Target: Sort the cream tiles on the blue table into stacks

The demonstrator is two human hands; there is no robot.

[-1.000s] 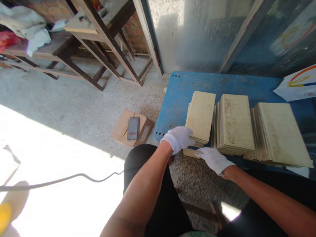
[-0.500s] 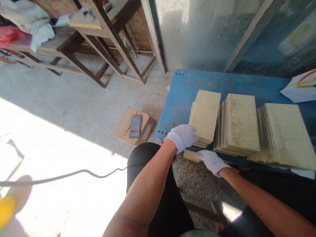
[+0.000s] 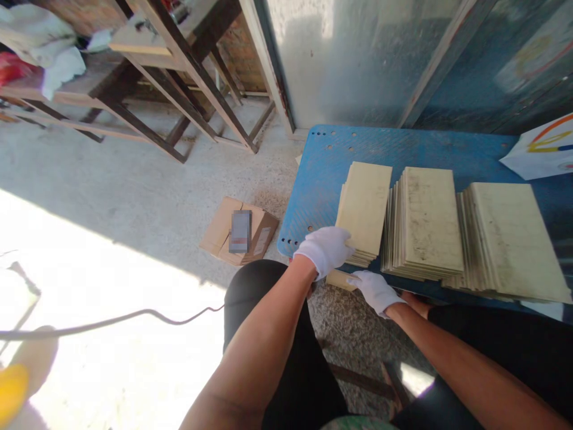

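Observation:
Three stacks of thin pale boards lie side by side on a blue perforated panel (image 3: 331, 161). My left hand (image 3: 326, 249), in a white glove, curls over the near corner of the leftmost stack (image 3: 363, 206). My right hand (image 3: 373, 289), also gloved, grips a single pale board (image 3: 336, 279) that sticks out under that stack at the panel's near edge. The middle stack (image 3: 430, 221) and the right stack (image 3: 505, 239) are untouched.
A flattened cardboard box (image 3: 239, 232) lies on the concrete floor left of the panel. A dark cable (image 3: 111, 322) runs across the sunlit floor. Wooden trestle frames (image 3: 179, 83) stand at the back left. A white printed sheet (image 3: 541, 149) rests at the panel's far right.
My right hand has slid a little left along the low board. My left hand stays on the stack's corner. The view has shifted slightly.

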